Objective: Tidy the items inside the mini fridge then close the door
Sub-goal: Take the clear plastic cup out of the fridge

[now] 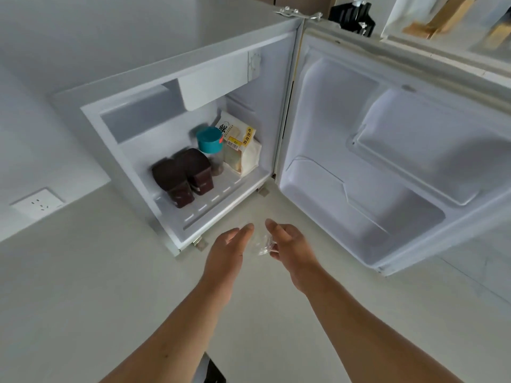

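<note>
The white mini fridge [132, 87] stands on the floor with its door [387, 150] swung wide open to the right. Inside on the bottom shelf are two dark brown boxes [182, 178] side by side, a jar with a teal lid [209, 139] behind them, and a white bread bag [239, 145] leaning against the right wall. My left hand [228, 250] hovers in front of the fridge's lower edge, fingers apart, empty. My right hand [290, 244] is beside it, holding a small crumpled clear plastic wrapper [262, 244] between the two hands.
A wall socket [38, 203] sits low on the left wall. A black object [352, 16] and a shelf with brown items [442, 20] are behind the door at top right. Pale floor lies in front of the fridge.
</note>
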A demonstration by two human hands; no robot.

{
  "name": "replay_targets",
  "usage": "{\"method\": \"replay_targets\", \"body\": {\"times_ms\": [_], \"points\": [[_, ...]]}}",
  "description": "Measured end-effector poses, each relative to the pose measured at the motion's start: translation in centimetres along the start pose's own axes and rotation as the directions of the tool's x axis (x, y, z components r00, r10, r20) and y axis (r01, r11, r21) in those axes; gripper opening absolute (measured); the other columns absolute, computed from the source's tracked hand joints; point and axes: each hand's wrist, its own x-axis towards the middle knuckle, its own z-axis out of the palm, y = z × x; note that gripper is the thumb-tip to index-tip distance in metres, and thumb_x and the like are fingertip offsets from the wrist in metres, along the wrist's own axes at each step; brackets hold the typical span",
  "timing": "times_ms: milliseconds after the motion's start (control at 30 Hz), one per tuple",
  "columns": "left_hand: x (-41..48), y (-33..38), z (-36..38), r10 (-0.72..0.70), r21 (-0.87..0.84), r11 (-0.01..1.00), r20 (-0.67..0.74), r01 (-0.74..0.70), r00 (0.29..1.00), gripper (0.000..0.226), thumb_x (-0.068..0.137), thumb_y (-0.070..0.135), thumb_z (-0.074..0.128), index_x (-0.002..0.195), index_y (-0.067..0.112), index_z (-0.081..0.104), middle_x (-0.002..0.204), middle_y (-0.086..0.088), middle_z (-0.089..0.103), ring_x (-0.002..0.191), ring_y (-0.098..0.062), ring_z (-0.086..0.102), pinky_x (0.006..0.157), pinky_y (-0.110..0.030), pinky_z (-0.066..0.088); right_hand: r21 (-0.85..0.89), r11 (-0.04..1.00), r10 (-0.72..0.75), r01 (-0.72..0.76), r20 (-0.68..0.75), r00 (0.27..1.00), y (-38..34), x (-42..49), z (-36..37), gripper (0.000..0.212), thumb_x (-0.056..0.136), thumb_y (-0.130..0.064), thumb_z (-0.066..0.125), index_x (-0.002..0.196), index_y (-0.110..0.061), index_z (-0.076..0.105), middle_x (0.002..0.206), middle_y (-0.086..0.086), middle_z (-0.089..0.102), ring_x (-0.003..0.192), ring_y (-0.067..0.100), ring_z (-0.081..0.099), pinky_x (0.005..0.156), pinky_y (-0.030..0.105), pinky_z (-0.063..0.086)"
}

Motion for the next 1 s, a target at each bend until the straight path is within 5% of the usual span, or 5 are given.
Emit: {"method": "replay_targets", "body": {"times_ms": [267, 400, 633, 833, 1000], "points": [[-5.3, -3.8, -3.2, -0.011, 0.001, 1.0, -0.015, 0.011, 1.0, 0.06, 0.071, 0.079, 0.067, 0.12, 0.044, 0.072, 0.116, 0.013, 0.076, 0.115, -0.008, 0.067, 0.108, -0.044, 0.051, -0.057, 0.998, 0.015, -0.012, 0.052, 0.999, 2.3, -6.2, 1.9, 0.067, 0.071, -0.08, 0.061, 0.104, -0.023, 0.074, 0.1, 0.007, 0.079, 0.096, 0.026, 0.075, 0.099, 0.054, 0.057], [-5.3, -4.6, -5.5, 0.031, 0.012, 0.999, -0.008, -0.031, 0.999, 0.025, 0.072, 0.076, 0.066, 0.093, 0.064, 0.072, 0.094, 0.031, 0.075, 0.094, 0.003, 0.071, 0.093, -0.037, 0.052, -0.052, 0.998, 0.034, -0.032, 0.039, 0.999, 2.7, -7.4, 4.2, 0.071, 0.067, -0.082, 0.062, 0.105, -0.022, 0.072, 0.1, 0.005, 0.076, 0.097, 0.027, 0.074, 0.099, 0.053, 0.057], [-3.5, -6.0, -12.3, -0.058, -0.037, 0.998, -0.044, 0.057, 0.997, 0.079, 0.065, 0.079, 0.07, 0.13, 0.034, 0.068, 0.125, 0.01, 0.07, 0.119, -0.01, 0.064, 0.111, -0.045, 0.049, -0.076, 0.994, 0.088, -0.085, 0.047, 0.995, 3.5, -6.9, 11.5, 0.076, 0.063, -0.082, 0.061, 0.109, -0.022, 0.07, 0.107, 0.005, 0.074, 0.103, 0.023, 0.071, 0.1, 0.05, 0.057], [-1.5, -7.4, -19.6, -0.055, -0.035, 0.998, -0.06, 0.053, 0.997, 0.035, 0.069, 0.078, 0.067, 0.097, 0.059, 0.074, 0.097, 0.027, 0.077, 0.087, 0.008, 0.071, 0.089, -0.037, 0.053, -0.127, 0.984, 0.138, -0.125, 0.1, 0.985, 4.0, -5.9, 19.2, 0.08, 0.062, -0.084, 0.061, 0.115, -0.025, 0.07, 0.111, 0.002, 0.074, 0.105, 0.019, 0.07, 0.101, 0.048, 0.057], [0.3, -7.7, -23.9, -0.073, -0.099, 0.993, -0.107, 0.062, 0.992, 0.042, 0.067, 0.076, 0.068, 0.099, 0.05, 0.077, 0.096, 0.021, 0.079, 0.09, 0.005, 0.072, 0.095, -0.039, 0.054, -0.146, 0.977, 0.173, -0.156, 0.112, 0.979, 4.1, -4.5, 24.4, 0.081, 0.061, -0.084, 0.064, 0.118, -0.027, 0.067, 0.112, -0.002, 0.073, 0.104, 0.016, 0.07, 0.101, 0.046, 0.057]]}}
